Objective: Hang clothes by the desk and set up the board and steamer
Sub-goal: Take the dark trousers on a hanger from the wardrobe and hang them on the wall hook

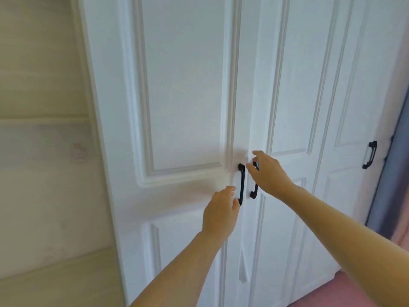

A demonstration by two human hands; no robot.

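Note:
Two white panelled wardrobe doors meet in front of me, the left door (181, 96) and the right door (294, 85). Each carries a black bar handle by the middle seam. My left hand (219, 211) is just left of the left handle (242, 182), with loosely curved fingertips at the bar's lower end. My right hand (269, 171) is higher, its fingers curled round the upper part of the right handle (254, 191). Both doors are closed. No clothes, board or steamer are in view.
A third white door with its own black handle (370, 155) stands at the right, beside a grey-blue edge (389, 173). A pale wood-look wall (42, 129) fills the left. Pink floor (345, 289) shows at the lower right.

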